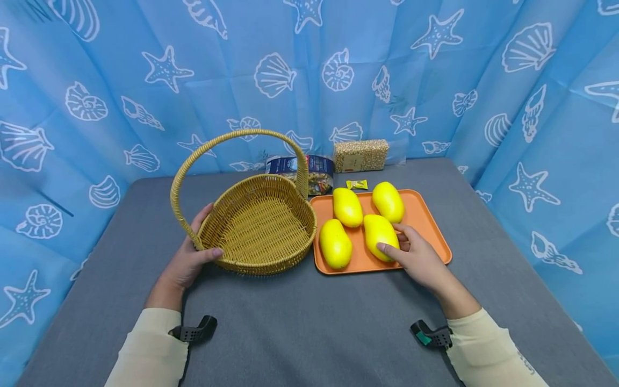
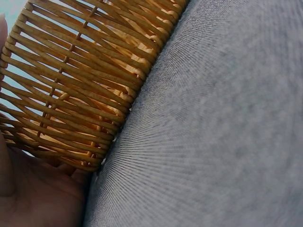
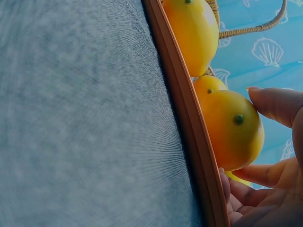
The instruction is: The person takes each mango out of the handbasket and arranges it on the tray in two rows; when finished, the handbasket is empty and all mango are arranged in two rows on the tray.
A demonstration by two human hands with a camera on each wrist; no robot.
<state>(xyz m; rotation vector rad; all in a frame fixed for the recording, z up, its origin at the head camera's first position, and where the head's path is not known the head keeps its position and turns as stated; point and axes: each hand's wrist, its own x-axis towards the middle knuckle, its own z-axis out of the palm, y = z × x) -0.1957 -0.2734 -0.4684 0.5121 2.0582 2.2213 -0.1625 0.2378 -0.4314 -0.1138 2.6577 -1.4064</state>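
A wicker basket [image 1: 263,228] with a tall arched handle stands on the table. My left hand [image 1: 191,258] grips its left side, thumb over the rim and fingers around the outer wall; in the left wrist view the woven wall [image 2: 71,80] rises beside the palm. To the right, several yellow mangoes lie on an orange tray [image 1: 427,231]. My right hand [image 1: 420,258] holds the front right mango [image 1: 379,236] between thumb and fingers, and that mango [image 3: 234,132] appears close to the tray's edge in the right wrist view. Other mangoes [image 1: 336,244] lie beside and behind it.
Behind the basket is a dark blue food packet [image 1: 319,172], partly hidden by the handle. A vacuum-packed block of grain [image 1: 360,156] stands at the back, with a small yellow wrapped sweet [image 1: 357,184] before it. A blue shell-print curtain [image 1: 290,64] surrounds the grey table [image 1: 290,333].
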